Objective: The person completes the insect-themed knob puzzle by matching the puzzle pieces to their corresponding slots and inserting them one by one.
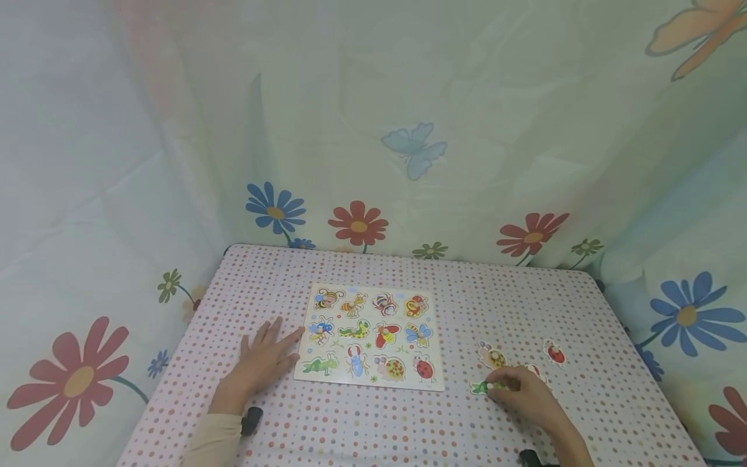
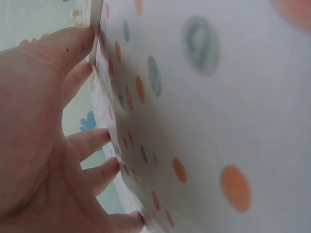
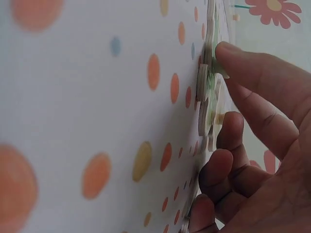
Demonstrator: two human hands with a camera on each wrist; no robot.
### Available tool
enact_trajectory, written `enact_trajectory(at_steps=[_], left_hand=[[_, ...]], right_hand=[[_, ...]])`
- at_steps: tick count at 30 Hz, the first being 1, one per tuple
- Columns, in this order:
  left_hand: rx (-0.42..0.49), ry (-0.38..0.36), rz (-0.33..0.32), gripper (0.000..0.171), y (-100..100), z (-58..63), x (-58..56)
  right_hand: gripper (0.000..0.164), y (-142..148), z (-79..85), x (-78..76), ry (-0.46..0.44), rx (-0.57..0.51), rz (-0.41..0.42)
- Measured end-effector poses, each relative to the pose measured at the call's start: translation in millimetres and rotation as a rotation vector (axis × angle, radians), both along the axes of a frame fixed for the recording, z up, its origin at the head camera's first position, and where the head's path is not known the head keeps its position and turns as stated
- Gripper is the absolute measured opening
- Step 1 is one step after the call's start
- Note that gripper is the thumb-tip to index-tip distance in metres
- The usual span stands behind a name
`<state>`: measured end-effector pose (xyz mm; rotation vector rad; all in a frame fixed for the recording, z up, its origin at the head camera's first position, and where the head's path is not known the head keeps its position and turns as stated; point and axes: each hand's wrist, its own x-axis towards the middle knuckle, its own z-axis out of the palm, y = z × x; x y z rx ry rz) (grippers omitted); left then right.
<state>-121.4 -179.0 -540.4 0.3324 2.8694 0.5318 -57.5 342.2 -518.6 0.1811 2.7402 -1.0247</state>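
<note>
A wooden insect puzzle board [image 1: 373, 384] lies flat on the dotted table, printed with rows of bugs. My left hand [image 1: 262, 355] rests on the tabletop at the board's left edge, fingers spread; the thumb meets that edge in the left wrist view. Right of the board, my right hand [image 1: 525, 394] pinches a green grasshopper puzzle piece [image 1: 478, 388] between thumb and index finger, low over the table. The other fingers are loosely bent. In the right wrist view, the thumb covers part of the green piece [image 3: 209, 85], and its knob is hidden.
A snail piece [image 1: 489, 354] lies just beyond the right hand, and a ladybug piece [image 1: 555, 352] farther right. Another piece [image 1: 533, 370] is mostly covered by the hand. A flower-printed curtain [image 1: 350, 130] surrounds the table [image 1: 262, 279].
</note>
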Motion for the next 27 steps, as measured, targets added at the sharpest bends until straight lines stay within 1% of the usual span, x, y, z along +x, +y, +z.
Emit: enact_trajectory(at_steps=[7, 11, 18, 24, 27], left_hand=[[-0.011, 0.002, 0.004, 0.057, 0, 0.9, 0.1], [-0.012, 0.005, 0.0, 0.057, 0, 1.4, 0.6], [-0.009, -0.002, 0.0, 0.057, 0, 1.5, 1.0], [-0.001, -0.007, 0.004, 0.056, 1, 2.3, 1.3], [-0.005, -0.007, 0.003, 0.056, 1, 2.7, 1.1]], right_hand=[[0.023, -1, 1.2, -2.1, -0.031, 0.025, -0.041], [0.021, -2, 1.5, -1.7, -0.023, 0.023, -0.05], [0.022, -10, 5.1, -2.5, 0.022, 0.034, -0.048], [0.021, -21, 10.2, -6.8, 0.088, -0.026, -0.01], [0.019, -31, 13.4, -10.1, 0.103, -0.047, -0.007]])
